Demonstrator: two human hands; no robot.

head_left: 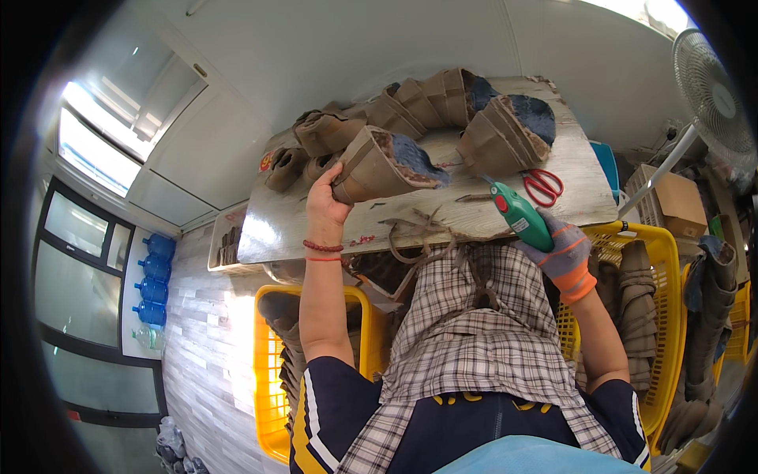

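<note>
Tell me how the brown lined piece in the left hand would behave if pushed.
The brown piece likely gives a little, since its open edge looks soft and uneven. It is probably light for its size, being hollow at that end. Its rounded side might let it roll.

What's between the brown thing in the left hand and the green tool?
In the head view, mostly bare pale tabletop, plus a dark pointed thing, maybe scissor blades, beside the green tool.

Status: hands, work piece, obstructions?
Left hand gripping brown lined piece. Gloved right hand holding green tool, apart from piece. Red-handled scissors on table, near tool.
</note>
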